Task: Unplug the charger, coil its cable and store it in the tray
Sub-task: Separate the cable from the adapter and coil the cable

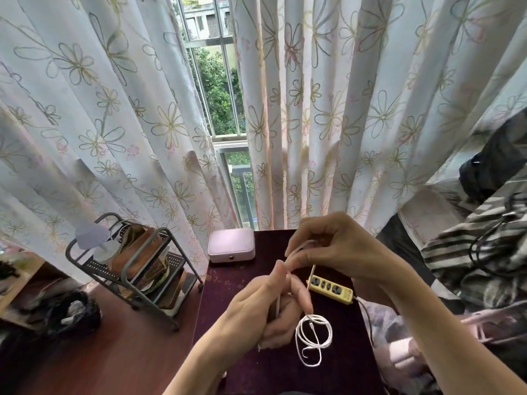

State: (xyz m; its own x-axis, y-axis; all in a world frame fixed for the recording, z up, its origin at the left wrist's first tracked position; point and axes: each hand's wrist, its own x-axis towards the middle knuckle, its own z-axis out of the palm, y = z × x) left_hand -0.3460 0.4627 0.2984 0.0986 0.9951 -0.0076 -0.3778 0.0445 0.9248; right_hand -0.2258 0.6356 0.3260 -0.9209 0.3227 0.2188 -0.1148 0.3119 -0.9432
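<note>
Left hand point(256, 309): raised over the middle of the desk, fingers curled round a straight run of the white cable, grasping it.
Right hand point(342, 246): higher and farther out than the left, thumb and fingertips pinching the cable; the two hands' fingertips nearly touch.
White cable point(313, 334): a short length runs between the two hands; the rest drops from the right hand into a few loose loops at the near-right of the left hand. Whether the loops rest on the desk or hang just over it, I cannot tell.
Charger block: cannot be made out.
Desk point(350, 363): dark purple top, narrow; left edge and right edge both in view.
Power strip point(330, 287): yellow, lying aslant near the right edge, below the right wrist; its dark lead goes over that edge.
Pink case point(231, 245): closed, at the far left corner, against the curtain point(328, 109).
Open room: bare top between the case and the hands, along the left edge, and on the near side of the loops.
Left of desk: grey metal rack point(134, 266) with books, near the left edge, on a red-brown surface.
Right of desk: striped bedding point(456, 246) with a black cord point(473, 258), and crumpled cloth against the right edge.
</note>
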